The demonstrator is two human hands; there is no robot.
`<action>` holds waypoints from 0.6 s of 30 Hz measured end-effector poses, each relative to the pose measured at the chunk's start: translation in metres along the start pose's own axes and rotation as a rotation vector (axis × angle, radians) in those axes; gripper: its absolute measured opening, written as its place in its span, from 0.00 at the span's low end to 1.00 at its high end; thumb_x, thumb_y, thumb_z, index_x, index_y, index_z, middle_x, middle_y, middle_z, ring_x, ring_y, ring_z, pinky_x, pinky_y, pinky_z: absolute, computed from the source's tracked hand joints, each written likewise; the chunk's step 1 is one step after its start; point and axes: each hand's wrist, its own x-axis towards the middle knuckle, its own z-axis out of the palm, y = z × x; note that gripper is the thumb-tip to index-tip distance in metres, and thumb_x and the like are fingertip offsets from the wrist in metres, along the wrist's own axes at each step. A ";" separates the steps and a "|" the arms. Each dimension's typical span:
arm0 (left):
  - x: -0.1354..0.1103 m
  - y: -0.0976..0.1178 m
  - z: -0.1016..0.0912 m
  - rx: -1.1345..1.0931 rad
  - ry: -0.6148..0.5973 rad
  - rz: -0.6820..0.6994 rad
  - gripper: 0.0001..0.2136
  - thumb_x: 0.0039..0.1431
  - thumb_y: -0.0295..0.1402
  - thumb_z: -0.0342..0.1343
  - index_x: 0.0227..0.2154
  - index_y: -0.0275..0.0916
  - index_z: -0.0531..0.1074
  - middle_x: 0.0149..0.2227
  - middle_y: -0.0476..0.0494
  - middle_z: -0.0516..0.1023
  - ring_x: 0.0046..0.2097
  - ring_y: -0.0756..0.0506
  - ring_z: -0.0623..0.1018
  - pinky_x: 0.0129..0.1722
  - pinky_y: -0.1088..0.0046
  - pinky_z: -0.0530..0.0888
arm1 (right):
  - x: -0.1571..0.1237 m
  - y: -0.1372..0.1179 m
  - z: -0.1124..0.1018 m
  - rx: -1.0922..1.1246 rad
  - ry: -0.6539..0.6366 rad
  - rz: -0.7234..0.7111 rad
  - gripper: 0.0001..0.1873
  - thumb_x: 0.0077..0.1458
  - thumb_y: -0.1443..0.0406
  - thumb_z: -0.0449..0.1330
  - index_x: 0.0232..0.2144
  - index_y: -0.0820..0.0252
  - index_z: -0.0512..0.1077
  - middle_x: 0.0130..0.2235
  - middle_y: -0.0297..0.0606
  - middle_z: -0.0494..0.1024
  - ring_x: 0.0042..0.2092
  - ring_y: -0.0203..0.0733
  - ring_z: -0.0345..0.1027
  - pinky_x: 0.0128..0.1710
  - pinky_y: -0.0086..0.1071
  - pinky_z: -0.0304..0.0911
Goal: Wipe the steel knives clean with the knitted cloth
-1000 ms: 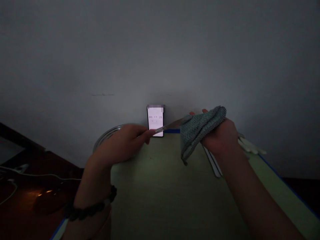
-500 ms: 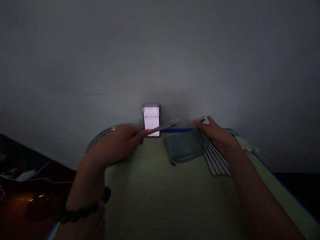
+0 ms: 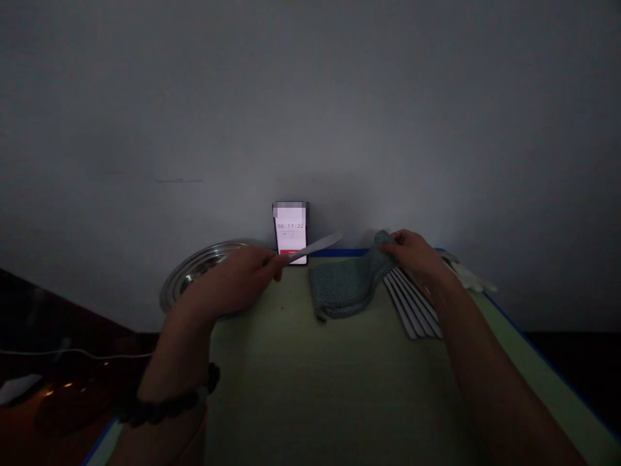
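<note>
My left hand (image 3: 242,275) is closed on the handle of a table knife (image 3: 321,244), its pale blade pointing right and slightly up in front of the phone. A grey-green knitted cloth (image 3: 342,285) lies partly on the table, its right end raised. My right hand (image 3: 412,251) pinches that raised end between thumb and fingers. Beneath my right wrist, several grey, flat-handled utensils (image 3: 412,310) lie side by side; their far ends are hidden by the hand and cloth. Cloth and knife are apart.
A shiny round metal dish (image 3: 177,278) sits behind my left hand, partly covered by it. The phone (image 3: 291,236) leans upright against the wall, showing a timer. A crumpled whitish item (image 3: 468,275) lies at the table's right edge. A white cable (image 3: 82,353) runs at the left.
My right hand has taken up the right end of the cloth, which now bunches upward at its fingers. The left hand keeps the knife at nearly the same place. The view has shifted slightly.
</note>
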 end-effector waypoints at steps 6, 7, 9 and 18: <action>0.017 0.008 0.025 0.097 -0.095 0.078 0.19 0.60 0.33 0.36 0.27 0.34 0.72 0.30 0.40 0.76 0.31 0.46 0.74 0.31 0.71 0.66 | -0.021 -0.036 0.003 0.214 -0.066 -0.068 0.04 0.47 0.63 0.55 0.25 0.57 0.64 0.27 0.33 0.70 0.27 0.35 0.65 0.26 0.29 0.61; 0.019 0.010 0.029 0.101 -0.114 0.094 0.18 0.60 0.32 0.36 0.28 0.34 0.72 0.30 0.39 0.76 0.31 0.46 0.74 0.31 0.71 0.66 | -0.024 -0.042 0.005 0.232 -0.082 -0.094 0.05 0.47 0.62 0.56 0.26 0.57 0.64 0.27 0.33 0.70 0.28 0.36 0.65 0.27 0.29 0.61; 0.022 0.015 0.038 0.103 -0.163 0.131 0.17 0.59 0.30 0.38 0.30 0.33 0.73 0.31 0.38 0.77 0.30 0.46 0.74 0.30 0.72 0.66 | -0.029 -0.051 0.009 0.221 -0.083 -0.161 0.07 0.46 0.60 0.57 0.26 0.57 0.64 0.27 0.34 0.69 0.29 0.37 0.64 0.27 0.30 0.60; 0.015 0.008 0.028 0.168 -0.182 0.183 0.14 0.57 0.25 0.40 0.32 0.31 0.73 0.33 0.36 0.76 0.32 0.45 0.74 0.32 0.71 0.66 | -0.031 -0.051 -0.004 -0.132 0.179 -0.330 0.05 0.44 0.65 0.55 0.24 0.56 0.60 0.27 0.33 0.69 0.28 0.37 0.60 0.30 0.32 0.55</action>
